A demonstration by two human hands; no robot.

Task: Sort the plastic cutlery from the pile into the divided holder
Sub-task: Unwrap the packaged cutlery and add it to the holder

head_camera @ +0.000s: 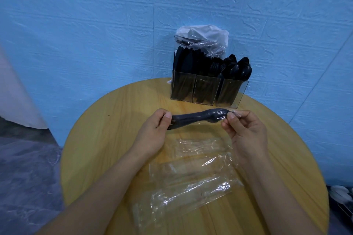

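**Wrapped cutlery pack held at both ends, mid-frame, above the table**

We hold a wrapped cutlery pack (198, 117) level across the centre of the frame. Our left hand (152, 131) pinches its left end between thumb and curled fingers; our right hand (244, 133) pinches the twisted film at the right end, fingers narrow. The pack hangs above the round wooden table (107, 139), in front of the divided holder (208, 90), which stands at the table's far edge in the upper centre of the frame. Its three compartments read, left to right, knives, forks, spoons, all well filled. A plastic bag (202, 38) with more dark cutlery sits behind the holder, against the blue wall (95, 25).

Risks, as we judge them:
- If the film tears suddenly, pieces could spring out and drop, possibly off the table edge.
- Which pieces the pack holds we cannot tell through the wrap, so a wrong compartment is possible.
- The compartments are crowded; pushing a piece in could nudge the holder back towards the rim.
- Empty wrappers (191, 173) lie loose in the lower centre of the frame; a sleeve or forearm could sweep them off.

Room: open tabletop lies at left of the holder and between hands and holder. The near table edge runs under our forearms.
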